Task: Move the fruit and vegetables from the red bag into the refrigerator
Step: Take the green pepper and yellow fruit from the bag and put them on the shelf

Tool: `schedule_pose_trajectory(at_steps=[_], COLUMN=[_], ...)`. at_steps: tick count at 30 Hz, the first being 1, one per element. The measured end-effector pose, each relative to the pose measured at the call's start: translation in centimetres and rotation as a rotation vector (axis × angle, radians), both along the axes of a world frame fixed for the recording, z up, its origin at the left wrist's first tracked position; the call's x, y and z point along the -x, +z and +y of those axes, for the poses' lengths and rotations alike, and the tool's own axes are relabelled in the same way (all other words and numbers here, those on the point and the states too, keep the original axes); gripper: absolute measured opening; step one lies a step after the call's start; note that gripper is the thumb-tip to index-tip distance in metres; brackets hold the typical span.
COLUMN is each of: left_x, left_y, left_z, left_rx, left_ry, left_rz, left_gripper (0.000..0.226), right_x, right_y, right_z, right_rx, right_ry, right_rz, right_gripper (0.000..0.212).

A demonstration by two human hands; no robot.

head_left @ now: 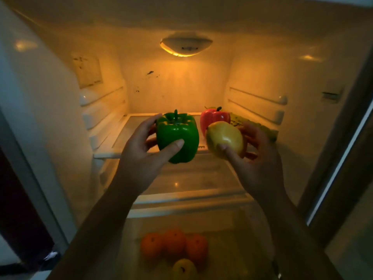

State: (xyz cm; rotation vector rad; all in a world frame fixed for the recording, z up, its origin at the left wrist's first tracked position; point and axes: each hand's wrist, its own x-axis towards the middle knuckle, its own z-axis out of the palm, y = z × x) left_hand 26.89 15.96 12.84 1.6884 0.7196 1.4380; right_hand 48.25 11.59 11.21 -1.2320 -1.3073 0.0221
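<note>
Two bare forearms reach up from the bottom of the view into the open, lamp-lit refrigerator point(50, 102). Below them, in the bottom drawer, lie three oranges point(174, 242) with a yellow fruit point(184, 268) in front of them.

Her or his left hand point(139, 150) grips a green pepper point(177, 136), thumb across its front face and fingers behind, stem pointing up. That right hand point(260, 158) clasps a lemon point(225, 138), thumb on the near side and fingers curled round the far side. Its long axis slants roughly along the front edge of the shelf point(129, 134).

Both pieces hang over that front edge, not yet set down. Farther back on the right half of the shelf stand a red pepper point(214, 118) and, against the right wall, a bumpy green vegetable point(254, 126). The red bag is out of sight.

What matters next is where bare shelf lies. It opens straight ahead of the left hand, on the shelf's left half, so the green pepper probably needs only a short push forward and down, kept upright. The lemon sits just in front of the red pepper. I judge it must go down near the front edge or between the two peppers, and being rounded it may roll.
</note>
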Motion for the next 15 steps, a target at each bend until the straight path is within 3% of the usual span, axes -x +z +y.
schedule_pose_trajectory(at_steps=[4, 11, 15], left_x=[-1.5, -3.2, -3.7], left_y=[2.0, 2.9, 2.1], left_z=[3.4, 8.6, 10.2], left_rx=[0.044, 0.035, 0.034], left_ry=[0.056, 0.231, 0.265], left_rz=[0.007, 0.262, 0.375], left_gripper=[0.070, 0.076, 0.085], right_x=[-0.7, -0.9, -1.1], right_y=[1.8, 2.1, 2.6], right_z=[1.5, 3.3, 3.9], right_rx=[-0.018, 0.060, 0.108], right_ry=[-0.048, -0.049, -0.064], right_rz=[-0.087, -0.347, -0.384], right_gripper=[0.054, 0.052, 0.055])
